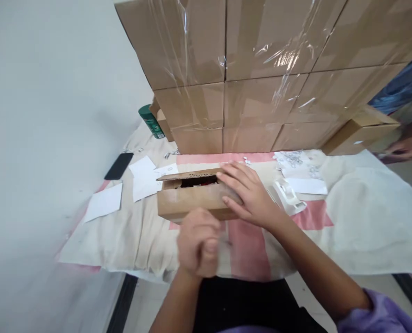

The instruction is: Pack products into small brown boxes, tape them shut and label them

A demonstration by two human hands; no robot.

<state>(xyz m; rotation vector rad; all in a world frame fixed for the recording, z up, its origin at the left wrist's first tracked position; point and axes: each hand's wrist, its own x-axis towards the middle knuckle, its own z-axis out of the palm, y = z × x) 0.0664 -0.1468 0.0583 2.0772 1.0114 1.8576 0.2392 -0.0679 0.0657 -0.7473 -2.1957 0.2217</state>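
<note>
A small cardboard box (192, 201) sits on the cloth in front of me. Its top flap (192, 175) is partly raised, leaving a dark slit in which something reddish shows faintly. Across the right end of the box lies my right hand (249, 192), fingers stretched out over its top edge and side. My left hand (199, 243) is curled into a fist by the near side of the box, slightly smeared by motion. Whether anything is inside that fist is hidden. Just right of my right hand is a white plastic tape dispenser-like object (287, 196).
A wall of taped, film-wrapped cartons (257, 101) rises behind. White papers (103, 202), a black phone (119, 165) and a green canister (152, 121) are at left. Printed sheets (301, 171) and another carton (360, 132) lie right, near another person's hand (405, 148).
</note>
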